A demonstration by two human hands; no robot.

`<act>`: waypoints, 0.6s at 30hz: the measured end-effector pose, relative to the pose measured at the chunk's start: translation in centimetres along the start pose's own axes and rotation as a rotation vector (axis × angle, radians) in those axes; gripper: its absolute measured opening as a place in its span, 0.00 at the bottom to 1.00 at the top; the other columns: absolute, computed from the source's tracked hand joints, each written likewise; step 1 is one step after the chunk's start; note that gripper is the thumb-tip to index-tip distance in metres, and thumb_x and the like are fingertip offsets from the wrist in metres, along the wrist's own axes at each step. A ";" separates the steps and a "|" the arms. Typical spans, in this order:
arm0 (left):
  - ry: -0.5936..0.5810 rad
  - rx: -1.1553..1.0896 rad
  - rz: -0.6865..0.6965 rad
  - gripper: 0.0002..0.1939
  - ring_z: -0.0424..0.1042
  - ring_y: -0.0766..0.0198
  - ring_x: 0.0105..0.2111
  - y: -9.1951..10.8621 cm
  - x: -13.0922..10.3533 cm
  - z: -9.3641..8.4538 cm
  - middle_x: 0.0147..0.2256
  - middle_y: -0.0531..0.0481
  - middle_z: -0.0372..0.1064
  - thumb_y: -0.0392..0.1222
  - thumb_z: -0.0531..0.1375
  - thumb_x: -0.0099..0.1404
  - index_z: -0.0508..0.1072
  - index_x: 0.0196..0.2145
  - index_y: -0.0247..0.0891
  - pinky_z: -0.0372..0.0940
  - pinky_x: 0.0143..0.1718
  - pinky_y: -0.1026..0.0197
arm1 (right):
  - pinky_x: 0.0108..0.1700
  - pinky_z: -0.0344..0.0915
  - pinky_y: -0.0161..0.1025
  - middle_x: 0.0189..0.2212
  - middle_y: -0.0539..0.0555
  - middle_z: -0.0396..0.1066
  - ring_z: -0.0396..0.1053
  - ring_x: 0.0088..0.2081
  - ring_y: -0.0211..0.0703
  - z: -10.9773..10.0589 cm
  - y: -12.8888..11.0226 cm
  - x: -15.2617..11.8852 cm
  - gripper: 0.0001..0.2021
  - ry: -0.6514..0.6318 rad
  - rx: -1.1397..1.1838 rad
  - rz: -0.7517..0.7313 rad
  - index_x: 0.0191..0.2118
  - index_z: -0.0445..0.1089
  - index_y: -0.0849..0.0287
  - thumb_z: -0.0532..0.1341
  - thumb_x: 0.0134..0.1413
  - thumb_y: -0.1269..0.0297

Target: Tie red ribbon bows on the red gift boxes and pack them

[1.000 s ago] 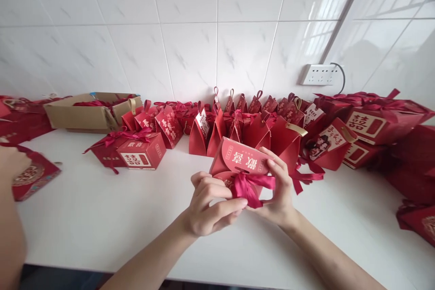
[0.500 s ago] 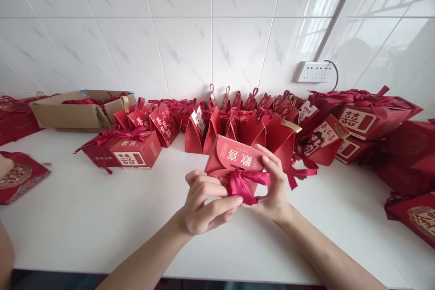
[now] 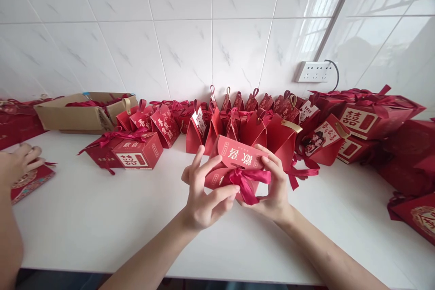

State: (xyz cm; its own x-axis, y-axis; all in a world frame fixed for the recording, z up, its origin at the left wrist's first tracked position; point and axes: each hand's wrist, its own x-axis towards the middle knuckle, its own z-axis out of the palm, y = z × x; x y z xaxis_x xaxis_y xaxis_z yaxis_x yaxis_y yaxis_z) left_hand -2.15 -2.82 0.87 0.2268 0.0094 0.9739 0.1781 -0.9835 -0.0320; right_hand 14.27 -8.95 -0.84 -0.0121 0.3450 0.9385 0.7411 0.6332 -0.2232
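Observation:
A red gift box (image 3: 245, 153) with pale Chinese lettering and a dark pink satin ribbon bow (image 3: 250, 182) is held up tilted over the white table. My right hand (image 3: 274, 186) grips the box's right side, fingers on the top edge and thumb low by the ribbon. At the bow's left side, my left hand (image 3: 205, 190) has two fingertips close together on the ribbon. Its other fingers are raised and spread along the box's left part. Behind the held box stand several red triangular gift boxes (image 3: 253, 133) with loop handles.
A ribboned red box (image 3: 137, 152) lies left of centre, before an open cardboard box (image 3: 71, 118). Another person's hand (image 3: 23, 163) rests on a flat red box (image 3: 34, 183) at far left. Stacked red boxes (image 3: 380, 120) fill the right. A white power strip (image 3: 314, 72) is on the tiled wall.
My left hand's outer fingers have uncurled and lifted, uncovering more of the box. My right hand keeps its hold. The other person's hand has come over the flat red box at left.

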 end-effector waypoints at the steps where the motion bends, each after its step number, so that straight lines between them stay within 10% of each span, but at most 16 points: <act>1: 0.020 0.006 0.011 0.11 0.55 0.51 0.57 0.0 -0.1 0.0 0.47 0.45 0.61 0.41 0.51 0.67 0.71 0.31 0.43 0.58 0.47 0.50 | 0.53 0.64 0.64 0.58 0.65 0.53 0.57 0.59 0.62 0.0 -0.1 0.0 0.42 0.001 -0.002 -0.006 0.63 0.46 0.52 0.68 0.46 0.58; 7: 0.041 0.027 0.039 0.10 0.59 0.57 0.48 0.0 -0.5 0.0 0.36 0.47 0.62 0.40 0.53 0.66 0.74 0.32 0.46 0.56 0.42 0.55 | 0.53 0.65 0.61 0.58 0.64 0.53 0.56 0.60 0.60 0.0 -0.1 0.0 0.41 -0.011 0.009 -0.008 0.63 0.46 0.53 0.67 0.47 0.60; 14: 0.012 0.100 -0.095 0.12 0.51 0.47 0.61 0.2 -0.1 0.3 0.60 0.48 0.56 0.40 0.51 0.68 0.72 0.31 0.43 0.51 0.51 0.45 | 0.53 0.65 0.63 0.58 0.64 0.54 0.56 0.60 0.60 0.0 0.3 0.0 0.42 0.016 -0.050 0.031 0.62 0.47 0.52 0.69 0.44 0.59; 18: 0.069 0.033 -0.008 0.12 0.56 0.54 0.54 0.0 -0.3 0.1 0.47 0.46 0.63 0.43 0.52 0.67 0.74 0.30 0.45 0.56 0.47 0.52 | 0.52 0.65 0.62 0.58 0.65 0.54 0.57 0.60 0.61 0.1 0.1 0.1 0.41 0.014 -0.036 0.017 0.62 0.47 0.52 0.68 0.45 0.59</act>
State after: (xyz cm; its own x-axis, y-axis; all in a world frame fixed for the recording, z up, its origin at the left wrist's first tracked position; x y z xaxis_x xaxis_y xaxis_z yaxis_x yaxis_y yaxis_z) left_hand -2.13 -2.75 0.52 0.1588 0.0037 0.9873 0.2116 -0.9769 -0.0304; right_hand 14.29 -8.82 -0.83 0.0103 0.3456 0.9383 0.7646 0.6020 -0.2302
